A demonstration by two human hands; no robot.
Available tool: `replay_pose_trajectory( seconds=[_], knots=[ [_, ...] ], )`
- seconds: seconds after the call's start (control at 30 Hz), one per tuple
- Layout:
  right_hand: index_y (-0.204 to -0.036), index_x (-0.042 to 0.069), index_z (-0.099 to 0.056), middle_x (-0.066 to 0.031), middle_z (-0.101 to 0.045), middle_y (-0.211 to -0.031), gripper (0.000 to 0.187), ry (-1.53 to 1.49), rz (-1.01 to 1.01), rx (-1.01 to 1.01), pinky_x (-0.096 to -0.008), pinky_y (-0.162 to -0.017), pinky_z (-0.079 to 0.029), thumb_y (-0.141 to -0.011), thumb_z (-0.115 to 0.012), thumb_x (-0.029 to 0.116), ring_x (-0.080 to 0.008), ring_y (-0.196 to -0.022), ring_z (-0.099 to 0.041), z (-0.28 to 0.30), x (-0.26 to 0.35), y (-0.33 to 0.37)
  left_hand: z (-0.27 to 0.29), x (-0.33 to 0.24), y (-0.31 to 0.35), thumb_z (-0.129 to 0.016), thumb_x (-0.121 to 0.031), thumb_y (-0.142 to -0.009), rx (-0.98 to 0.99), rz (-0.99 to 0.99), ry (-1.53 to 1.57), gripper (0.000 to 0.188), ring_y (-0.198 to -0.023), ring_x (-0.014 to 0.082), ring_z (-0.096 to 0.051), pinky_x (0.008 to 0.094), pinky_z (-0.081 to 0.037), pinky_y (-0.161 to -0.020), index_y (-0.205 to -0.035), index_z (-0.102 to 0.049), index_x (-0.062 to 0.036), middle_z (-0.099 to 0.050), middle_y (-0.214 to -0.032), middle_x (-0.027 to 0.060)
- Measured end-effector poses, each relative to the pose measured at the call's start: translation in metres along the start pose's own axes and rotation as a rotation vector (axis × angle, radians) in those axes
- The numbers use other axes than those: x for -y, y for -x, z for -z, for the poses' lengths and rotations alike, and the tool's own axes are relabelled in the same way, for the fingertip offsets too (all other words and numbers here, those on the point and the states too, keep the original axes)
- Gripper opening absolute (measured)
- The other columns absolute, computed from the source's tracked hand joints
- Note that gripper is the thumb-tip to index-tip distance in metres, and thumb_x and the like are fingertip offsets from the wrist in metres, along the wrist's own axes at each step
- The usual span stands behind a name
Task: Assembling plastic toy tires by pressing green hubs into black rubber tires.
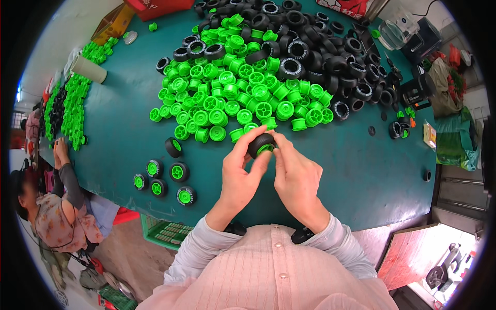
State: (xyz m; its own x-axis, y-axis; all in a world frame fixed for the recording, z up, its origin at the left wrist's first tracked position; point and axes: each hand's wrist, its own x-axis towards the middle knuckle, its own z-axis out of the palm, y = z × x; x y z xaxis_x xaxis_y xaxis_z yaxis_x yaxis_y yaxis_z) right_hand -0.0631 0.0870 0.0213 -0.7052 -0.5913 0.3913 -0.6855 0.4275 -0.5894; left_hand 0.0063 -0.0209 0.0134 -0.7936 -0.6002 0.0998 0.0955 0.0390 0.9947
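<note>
Pink shirt (279, 268) bottom centre; left hand (240, 168) and right hand (297, 173) pinch black tyre (260, 140) mid-frame, green hub (265, 148) inside, best pressed evenly.

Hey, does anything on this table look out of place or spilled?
One black tire lies alone near the table's right edge, well apart from the tire pile. A green rim also sits by itself toward the far edge. I see no spill.
</note>
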Motion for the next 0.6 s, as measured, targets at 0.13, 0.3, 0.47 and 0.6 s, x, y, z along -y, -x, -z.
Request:
replay_pose_trajectory(
  seconds=[0.13, 0.3, 0.47, 0.6],
  knots=[
    [-0.123, 0.0, -0.06, -0.0069, -0.065, -0.079, 0.043, 0.053, 0.049, -0.006, -0.0327, -0.056, -0.05, -0.08, -0.067, 0.002, -0.0211, -0.065, -0.066, -0.001, 0.002, 0.001, 0.0, 0.005, 0.003, -0.06, 0.006, -0.094, -0.011, 0.1, 0.073, 0.038, -0.091, 0.0118, -0.066, 0.0271, -0.058, -0.081, -0.131, -0.059, 0.0004, -0.068, -0.107, 0.0088],
    [-0.124, -0.002, -0.061, -0.0056, -0.063, -0.076, 0.046, 0.115, 0.086, -0.013, -0.0315, -0.056, -0.05, -0.079, -0.067, 0.002, -0.0193, -0.063, -0.064, -0.007, 0.003, 0.004, 0.002, -0.002, 0.004, -0.057, 0.007, -0.096, 0.024, 0.177, -0.005, 0.038, -0.095, 0.01, -0.062, 0.0264, -0.058, -0.079, -0.133, -0.057, 0.0019, -0.065, -0.11, 0.0068],
    [-0.124, -0.001, -0.062, -0.005, -0.06, -0.073, 0.047, 0.111, 0.106, 0.001, -0.0315, -0.055, -0.048, -0.078, -0.068, 0.002, -0.019, -0.06, -0.062, -0.005, 0.004, 0.005, 0.009, 0.007, -0.001, -0.058, 0.004, -0.096, 0.037, 0.051, -0.253, 0.038, -0.091, 0.0104, -0.064, 0.0259, -0.058, -0.075, -0.134, -0.055, 0.0017, -0.067, -0.107, 0.0082],
    [-0.124, 0.002, -0.064, -0.0085, -0.068, -0.082, 0.039, -0.052, 0.001, 0.036, -0.0326, -0.059, -0.051, -0.085, -0.065, 0.001, -0.024, -0.067, -0.067, 0.017, 0.014, 0.005, 0.025, 0.011, -0.014, -0.058, -0.004, -0.098, -0.115, 0.276, 0.054, 0.035, -0.091, 0.0149, -0.068, 0.0243, -0.056, -0.069, -0.131, -0.05, 0.0016, -0.068, -0.116, 0.0131]
  ],
)
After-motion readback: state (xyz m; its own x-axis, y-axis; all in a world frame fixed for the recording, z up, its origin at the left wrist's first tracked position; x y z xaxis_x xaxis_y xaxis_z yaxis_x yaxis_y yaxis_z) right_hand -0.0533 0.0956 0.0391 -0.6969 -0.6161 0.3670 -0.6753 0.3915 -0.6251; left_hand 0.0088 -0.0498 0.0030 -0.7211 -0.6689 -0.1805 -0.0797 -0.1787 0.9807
